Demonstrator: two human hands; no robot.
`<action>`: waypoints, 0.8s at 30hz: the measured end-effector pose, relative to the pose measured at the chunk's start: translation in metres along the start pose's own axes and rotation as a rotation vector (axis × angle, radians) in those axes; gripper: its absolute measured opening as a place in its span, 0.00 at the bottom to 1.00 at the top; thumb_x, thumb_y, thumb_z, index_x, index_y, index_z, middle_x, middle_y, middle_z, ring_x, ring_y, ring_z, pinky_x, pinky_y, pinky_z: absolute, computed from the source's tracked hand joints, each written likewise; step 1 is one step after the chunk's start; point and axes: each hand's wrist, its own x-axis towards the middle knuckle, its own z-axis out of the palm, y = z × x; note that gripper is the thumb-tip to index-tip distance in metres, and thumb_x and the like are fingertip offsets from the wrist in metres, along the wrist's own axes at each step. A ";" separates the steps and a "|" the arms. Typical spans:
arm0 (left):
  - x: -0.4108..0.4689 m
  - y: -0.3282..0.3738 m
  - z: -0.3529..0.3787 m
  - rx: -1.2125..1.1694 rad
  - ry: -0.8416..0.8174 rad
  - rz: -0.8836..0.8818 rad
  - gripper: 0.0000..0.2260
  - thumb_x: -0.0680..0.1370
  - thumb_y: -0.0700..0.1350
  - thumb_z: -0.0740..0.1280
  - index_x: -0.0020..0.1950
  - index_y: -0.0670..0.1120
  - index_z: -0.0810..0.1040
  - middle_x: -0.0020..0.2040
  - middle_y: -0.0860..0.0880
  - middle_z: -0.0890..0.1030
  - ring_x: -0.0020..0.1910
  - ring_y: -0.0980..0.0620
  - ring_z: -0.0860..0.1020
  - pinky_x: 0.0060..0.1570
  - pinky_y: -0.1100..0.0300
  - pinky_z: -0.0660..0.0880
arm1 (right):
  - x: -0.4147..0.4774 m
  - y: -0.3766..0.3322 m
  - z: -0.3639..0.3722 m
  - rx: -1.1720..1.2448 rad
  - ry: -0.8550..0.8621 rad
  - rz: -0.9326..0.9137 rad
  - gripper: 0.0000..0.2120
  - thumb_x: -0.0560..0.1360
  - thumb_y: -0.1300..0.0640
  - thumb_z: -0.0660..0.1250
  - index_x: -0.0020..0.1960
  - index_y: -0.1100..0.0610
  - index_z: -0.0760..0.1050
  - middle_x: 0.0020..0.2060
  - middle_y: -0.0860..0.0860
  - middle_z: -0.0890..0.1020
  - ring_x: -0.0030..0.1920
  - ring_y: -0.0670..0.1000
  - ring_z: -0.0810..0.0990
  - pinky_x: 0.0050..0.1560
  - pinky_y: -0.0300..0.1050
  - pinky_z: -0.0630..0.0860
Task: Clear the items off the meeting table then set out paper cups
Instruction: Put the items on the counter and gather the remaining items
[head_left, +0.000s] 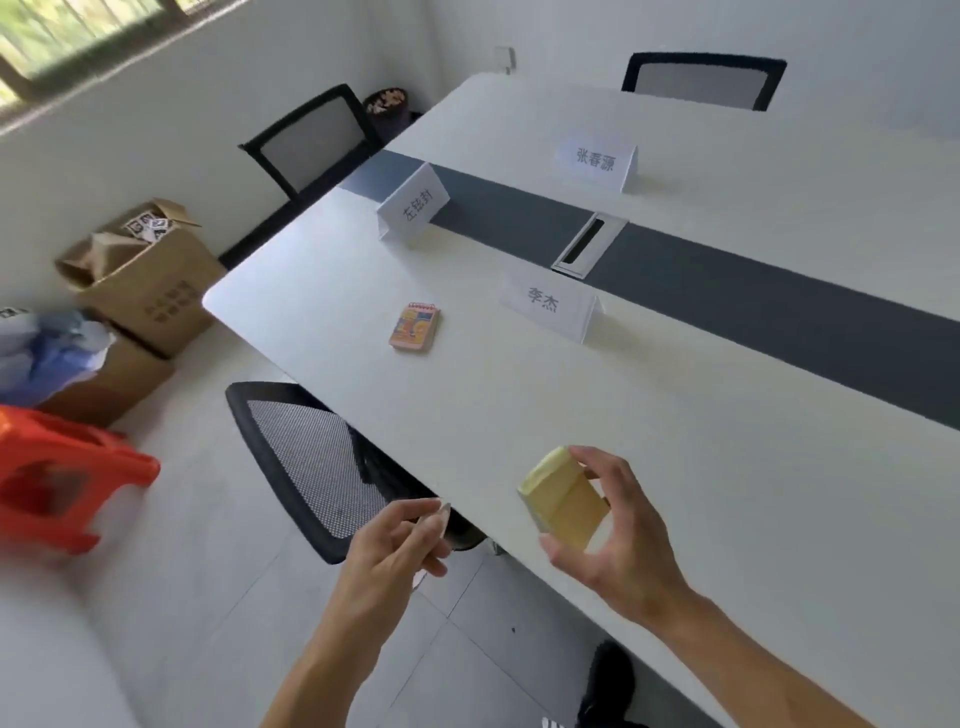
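My right hand (618, 540) grips a yellow block of sticky notes (563, 496) just above the near edge of the white meeting table (727, 467). My left hand (400, 545) hovers beside the table edge, fingers pinched on a thin pale object, perhaps a pen (439, 519). A small orange spiral notepad (414, 327) lies flat on the table farther left. Three white folded name cards stand on the table: one near the middle (550, 306), one at the left by the dark strip (413, 205), one on the far side (597, 163).
A dark strip with a cable hatch (589, 241) runs down the table. Black mesh chairs stand at the near side (317, 467), the left end (311, 143) and the far side (704, 80). Cardboard boxes (145, 275) and an orange plastic stool (67, 478) sit on the floor at left.
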 end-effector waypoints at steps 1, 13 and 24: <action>-0.006 -0.001 -0.009 -0.036 0.016 0.002 0.07 0.76 0.48 0.68 0.51 0.48 0.82 0.35 0.46 0.83 0.33 0.49 0.80 0.42 0.52 0.73 | -0.002 -0.017 0.013 0.006 -0.043 -0.065 0.37 0.62 0.43 0.73 0.68 0.44 0.64 0.62 0.42 0.72 0.60 0.44 0.74 0.52 0.39 0.76; -0.098 -0.062 -0.198 -0.296 0.162 0.084 0.13 0.67 0.43 0.73 0.51 0.49 0.82 0.43 0.40 0.85 0.41 0.46 0.82 0.37 0.60 0.77 | -0.065 -0.177 0.198 0.214 -0.359 -0.424 0.33 0.63 0.41 0.77 0.64 0.47 0.71 0.66 0.49 0.75 0.64 0.48 0.77 0.57 0.45 0.77; -0.122 -0.116 -0.365 -0.361 0.315 0.058 0.09 0.72 0.48 0.69 0.51 0.50 0.82 0.45 0.47 0.85 0.42 0.51 0.82 0.41 0.58 0.77 | -0.067 -0.260 0.340 0.520 -0.725 0.132 0.08 0.72 0.62 0.74 0.50 0.57 0.82 0.33 0.54 0.85 0.32 0.49 0.81 0.29 0.39 0.73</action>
